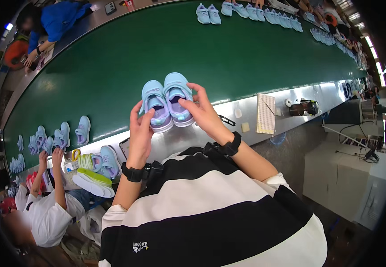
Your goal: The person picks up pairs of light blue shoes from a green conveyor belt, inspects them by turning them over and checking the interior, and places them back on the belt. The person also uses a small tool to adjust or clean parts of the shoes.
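Over the near edge of the green conveyor belt, a pair of light blue sneakers with lavender linings is side by side, toes pointing away from me. My left hand (141, 132) closes on the heel end of the left sneaker (153, 89), its thumb at the shoe's opening. Around the right sneaker (175, 82) my right hand (202, 111) is closed, with the thumb at the opening and fingers along the outer side. The two shoes touch. Black straps with small dark boxes sit on both my wrists.
The green belt (126, 53) carries more blue sneakers (208, 14) at the far side and at left (82, 130). On the metal ledge (228, 147) lie a notepad (266, 116) with a pen and a dark jar (303, 107). White insoles (93, 184) stick out at lower left, near a co-worker's hands (50, 158).
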`<state>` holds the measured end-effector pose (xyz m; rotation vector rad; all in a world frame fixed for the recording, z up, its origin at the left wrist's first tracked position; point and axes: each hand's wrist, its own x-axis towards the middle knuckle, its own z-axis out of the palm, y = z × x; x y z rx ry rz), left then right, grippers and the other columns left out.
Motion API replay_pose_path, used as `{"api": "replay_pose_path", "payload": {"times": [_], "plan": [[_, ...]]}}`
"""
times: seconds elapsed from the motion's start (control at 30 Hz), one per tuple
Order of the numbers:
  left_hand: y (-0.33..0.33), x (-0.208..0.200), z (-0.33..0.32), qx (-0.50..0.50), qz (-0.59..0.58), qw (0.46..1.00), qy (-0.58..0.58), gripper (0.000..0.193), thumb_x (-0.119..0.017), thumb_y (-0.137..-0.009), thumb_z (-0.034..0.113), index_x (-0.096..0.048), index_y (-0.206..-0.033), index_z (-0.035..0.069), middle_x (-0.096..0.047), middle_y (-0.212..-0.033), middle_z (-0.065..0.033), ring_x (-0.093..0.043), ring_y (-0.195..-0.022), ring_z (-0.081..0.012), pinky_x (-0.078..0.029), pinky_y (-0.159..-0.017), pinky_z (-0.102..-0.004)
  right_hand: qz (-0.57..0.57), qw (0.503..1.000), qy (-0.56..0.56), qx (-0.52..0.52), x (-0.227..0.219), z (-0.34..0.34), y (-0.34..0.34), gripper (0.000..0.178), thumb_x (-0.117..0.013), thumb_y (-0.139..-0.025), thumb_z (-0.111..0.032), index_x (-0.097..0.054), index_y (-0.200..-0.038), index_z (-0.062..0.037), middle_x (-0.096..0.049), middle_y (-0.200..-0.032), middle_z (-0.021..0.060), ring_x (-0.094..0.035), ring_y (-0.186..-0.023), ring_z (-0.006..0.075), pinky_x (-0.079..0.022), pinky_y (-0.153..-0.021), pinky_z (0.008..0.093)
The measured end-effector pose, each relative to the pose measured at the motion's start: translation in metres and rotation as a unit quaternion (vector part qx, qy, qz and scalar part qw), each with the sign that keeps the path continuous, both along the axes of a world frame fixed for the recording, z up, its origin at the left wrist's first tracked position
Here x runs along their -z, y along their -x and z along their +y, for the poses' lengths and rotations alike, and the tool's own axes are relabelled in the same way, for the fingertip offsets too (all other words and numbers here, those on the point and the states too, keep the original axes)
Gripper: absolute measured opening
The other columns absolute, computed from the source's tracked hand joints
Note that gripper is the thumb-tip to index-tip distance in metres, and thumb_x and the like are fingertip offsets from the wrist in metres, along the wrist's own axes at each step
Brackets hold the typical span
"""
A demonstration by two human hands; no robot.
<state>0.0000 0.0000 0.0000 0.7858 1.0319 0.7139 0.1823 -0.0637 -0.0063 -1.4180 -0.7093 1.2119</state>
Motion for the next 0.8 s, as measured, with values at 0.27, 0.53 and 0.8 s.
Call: {"api": "replay_pose_path", "payload": {"times": [0.27, 0.53, 0.8], "plan": [[-0.003, 0.01, -0.025, 0.036, 0.108, 0.988, -0.1, 0.076, -0.071, -0.085, 0.013, -0.023, -0.145, 0.012, -0.059, -0.106, -0.014, -0.06, -0.093, -0.0154, -0.05, -0.077, -0.028, 0.032, 0.998, 0.009, -0.056, 0.025, -0.017, -0.017, 0.072, -0.072, -0.081, -0.027, -0.033, -0.139, -0.0084, -0.054, -0.115, 0.0131, -0.057, -0.102, 0.0204, -0.047, -0.082, 0.0308], [0.046, 0.112, -0.027, 0.212, 0.242, 0.932, -0.168, 0.118, -0.08, -0.076, 0.021, 0.012, -0.151, 0.014, -0.033, -0.142, -0.0296, -0.04, -0.13, -0.0382, -0.043, -0.1, -0.0446, -0.365, 0.911, 0.031, -0.187, 0.121, 0.008, -0.019, 0.08, -0.079, -0.057, -0.02, -0.045, -0.128, -0.0117, -0.065, -0.095, 0.0187, -0.063, -0.09, 0.0338, -0.047, -0.083, 0.0406], [0.098, 0.136, -0.007, 0.085, 0.273, 0.958, -0.011, 0.079, -0.072, -0.082, 0.022, -0.028, -0.146, 0.008, -0.042, -0.135, -0.0242, -0.053, -0.113, -0.0294, -0.047, -0.091, -0.0385, -0.484, 0.741, -0.172, -0.433, 0.095, 0.15, -0.114, 0.077, -0.077, -0.055, -0.013, -0.052, -0.128, -0.0165, -0.06, -0.121, 0.0077, -0.054, -0.112, 0.0297, -0.038, -0.093, 0.0442]]}}
